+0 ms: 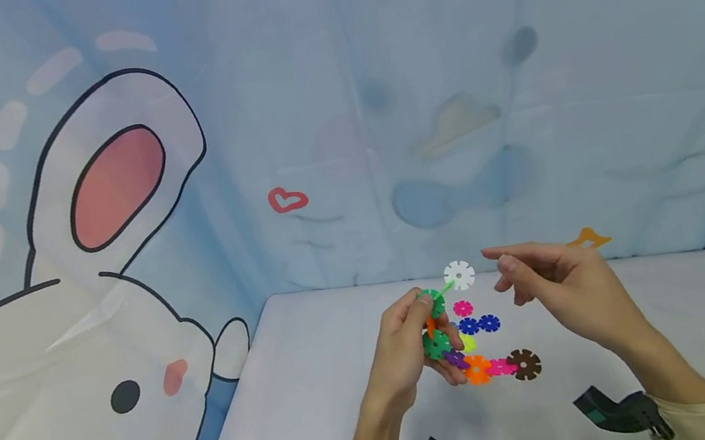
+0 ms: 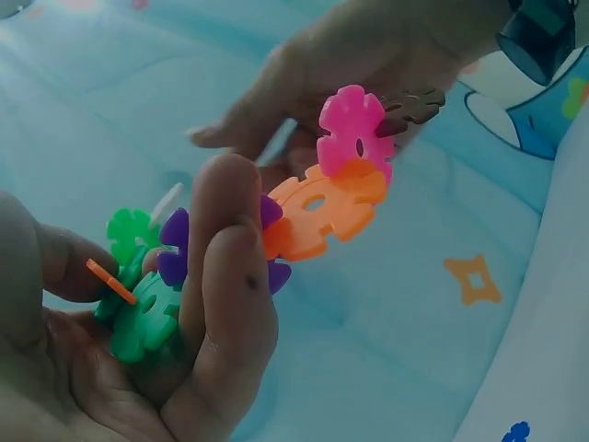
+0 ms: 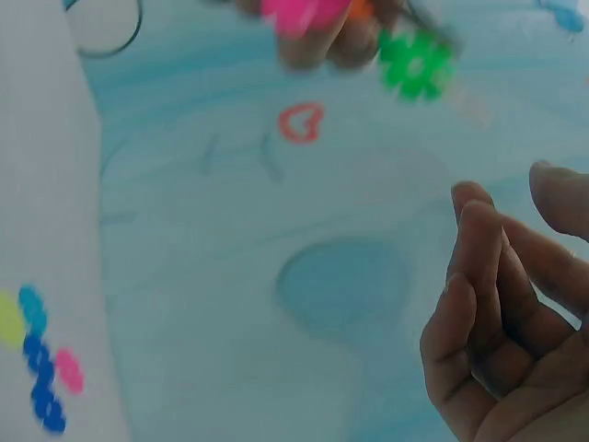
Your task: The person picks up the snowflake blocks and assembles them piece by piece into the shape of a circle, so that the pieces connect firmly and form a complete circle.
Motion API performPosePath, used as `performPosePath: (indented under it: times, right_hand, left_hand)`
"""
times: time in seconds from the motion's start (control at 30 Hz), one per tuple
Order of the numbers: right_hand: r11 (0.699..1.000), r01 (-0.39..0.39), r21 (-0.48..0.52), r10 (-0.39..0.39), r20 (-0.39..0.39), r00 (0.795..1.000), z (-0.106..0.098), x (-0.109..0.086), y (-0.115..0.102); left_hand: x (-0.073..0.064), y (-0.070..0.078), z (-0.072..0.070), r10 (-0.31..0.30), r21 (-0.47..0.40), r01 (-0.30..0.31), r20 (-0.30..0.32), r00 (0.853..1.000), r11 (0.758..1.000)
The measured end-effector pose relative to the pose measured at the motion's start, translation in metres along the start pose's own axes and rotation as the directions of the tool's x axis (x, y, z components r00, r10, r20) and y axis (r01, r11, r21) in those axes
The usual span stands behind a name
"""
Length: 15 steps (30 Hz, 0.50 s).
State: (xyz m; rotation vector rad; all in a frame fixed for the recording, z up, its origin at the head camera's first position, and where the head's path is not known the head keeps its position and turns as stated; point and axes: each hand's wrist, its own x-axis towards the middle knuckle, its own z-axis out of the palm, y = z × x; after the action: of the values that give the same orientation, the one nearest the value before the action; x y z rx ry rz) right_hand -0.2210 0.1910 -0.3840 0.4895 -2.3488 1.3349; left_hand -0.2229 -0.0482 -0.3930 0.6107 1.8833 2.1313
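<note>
In the head view my left hand grips a joined chain of notched plastic snowflake discs. Its upper end has a white disc and a light green one set edge-on. Two green discs sit among the fingers with a small orange disc between them. From there the chain runs down through a purple disc, an orange disc and a pink disc to a brown disc. My right hand hovers to the right of the chain, apart from it, fingers loosely bent and holding nothing.
On the white table behind the chain lie a pink disc, two blue discs side by side, a yellow disc and a light blue one. A printed blue curtain hangs behind the table.
</note>
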Motion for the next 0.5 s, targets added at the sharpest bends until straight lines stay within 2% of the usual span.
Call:
performPosePath:
  times: [0.1,0.17,0.23,0.3,0.37,0.5]
  right_hand:
    - [0.995,-0.048,-0.084,0.048,-0.006,0.999,0.009,0.006,0.024]
    - [0.984,-0.064,-0.165,0.072,0.04,0.997,0.022,0.008,0.043]
    - [0.968,-0.055,-0.243,0.087,0.125,0.988,0.038,0.008,0.06]
    - [0.957,-0.021,-0.288,0.089,0.224,0.97,0.056,0.006,0.074]
    - [0.951,0.035,-0.307,0.071,0.326,0.943,0.073,0.004,0.085]
    - [0.934,0.177,-0.309,-0.013,0.466,0.885,0.099,0.0,0.097]
  left_hand:
    - [0.001,0.001,-0.004,0.007,-0.015,-0.007,-0.021,1.0,1.0]
    - [0.001,0.001,-0.005,0.002,-0.028,-0.002,-0.019,1.0,1.0]
    - [0.001,0.0,-0.006,-0.019,-0.042,0.019,-0.009,1.0,0.999]
    - [0.002,-0.001,-0.006,-0.044,-0.055,0.044,0.002,0.999,0.997]
    - [0.002,-0.002,-0.006,-0.062,-0.068,0.063,0.011,0.998,0.996]
    - [0.002,-0.004,-0.007,-0.064,-0.074,0.064,0.013,0.998,0.995]
